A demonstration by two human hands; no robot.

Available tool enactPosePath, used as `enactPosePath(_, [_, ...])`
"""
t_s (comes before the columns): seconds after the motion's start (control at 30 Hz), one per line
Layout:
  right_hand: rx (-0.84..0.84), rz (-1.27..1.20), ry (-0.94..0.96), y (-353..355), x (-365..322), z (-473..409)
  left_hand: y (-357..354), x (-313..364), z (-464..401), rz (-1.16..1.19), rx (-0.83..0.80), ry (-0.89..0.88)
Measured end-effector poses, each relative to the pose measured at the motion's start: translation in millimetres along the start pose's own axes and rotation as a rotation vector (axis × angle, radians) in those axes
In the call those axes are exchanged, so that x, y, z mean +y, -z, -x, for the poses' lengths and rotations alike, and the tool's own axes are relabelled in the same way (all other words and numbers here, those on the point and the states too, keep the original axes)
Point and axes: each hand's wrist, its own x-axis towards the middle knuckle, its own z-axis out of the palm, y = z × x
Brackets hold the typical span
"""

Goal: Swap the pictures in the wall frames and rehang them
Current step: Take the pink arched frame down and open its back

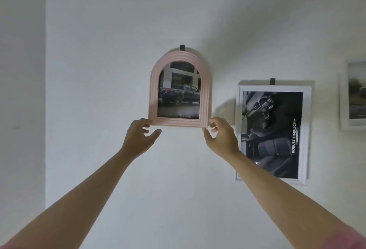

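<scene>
A pink arched frame [154, 82] hangs on the white wall from a dark hook [182, 47]; it holds a picture of a dark pickup truck. My left hand [139, 138] touches its bottom left corner with the fingertips, thumb apart below. At the bottom right corner my right hand [219, 137] does the same. Neither thumb presses the frame. To the right hangs a white rectangular frame [306, 130] on its own hook [272, 81], showing a car interior picture turned sideways.
A third white frame [344, 110] shows partly at the right edge of the wall. A wall corner [45, 90] runs vertically at the left. Bare wall lies below and above the pink frame.
</scene>
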Motion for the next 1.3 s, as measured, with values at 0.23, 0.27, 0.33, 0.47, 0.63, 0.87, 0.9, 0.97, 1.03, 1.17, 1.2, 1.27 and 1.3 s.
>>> enactPosePath(0.23, [0.048,0.019,0.106,-15.8,13.9,-26.0,-18.2,-18.5,-34.3,0.172,0.097,-0.063])
enactPosePath(0.27, [0.037,0.027,0.1,-17.2,14.9,-28.5,-20.6,-20.3,-38.9,0.19,0.099,-0.067])
enactPosePath(0.33, [0.018,0.015,0.092,-19.8,19.1,-32.2,-26.8,-25.3,-46.1,0.22,0.11,-0.072])
enactPosePath(0.47, [-0.006,0.02,0.057,-23.3,20.1,-36.2,-33.5,-36.2,-53.2,0.241,0.126,-0.111])
enactPosePath(0.63, [-0.008,-0.047,0.009,-26.6,19.1,-39.7,-29.6,-42.4,-52.1,0.247,0.154,-0.178])
enactPosePath(0.87, [0.022,-0.025,0.048,-22.8,14.3,-38.6,-16.3,-33.3,-46.1,0.23,0.156,-0.23])
enactPosePath(0.9, [0.022,-0.033,0.041,-20.4,12.8,-36.7,-13.9,-31.0,-42.9,0.222,0.158,-0.235])
enactPosePath(0.97, [0.003,-0.055,0.016,-12.5,7.2,-30.4,-9.6,-26.1,-33.4,0.204,0.156,-0.233])
enactPosePath(1.03, [-0.043,-0.095,-0.023,-1.2,2.1,-17.7,-6.7,-22.8,-19.1,0.197,0.121,-0.217])
enactPosePath(1.17, [-0.188,-0.176,-0.117,26.1,1.0,29.3,-6.0,-23.8,25.4,0.262,-0.055,-0.157])
enactPosePath(1.2, [-0.218,-0.175,-0.145,33.1,1.6,45.3,-7.0,-25.9,39.0,0.254,-0.103,-0.146])
enactPosePath(1.27, [-0.282,-0.18,-0.19,46.7,2.6,79.1,-11.5,-30.6,67.9,0.211,-0.197,-0.131])
enactPosePath(1.3, [-0.321,-0.193,-0.216,52.9,2.9,96.0,-14.6,-32.5,83.2,0.199,-0.238,-0.116])
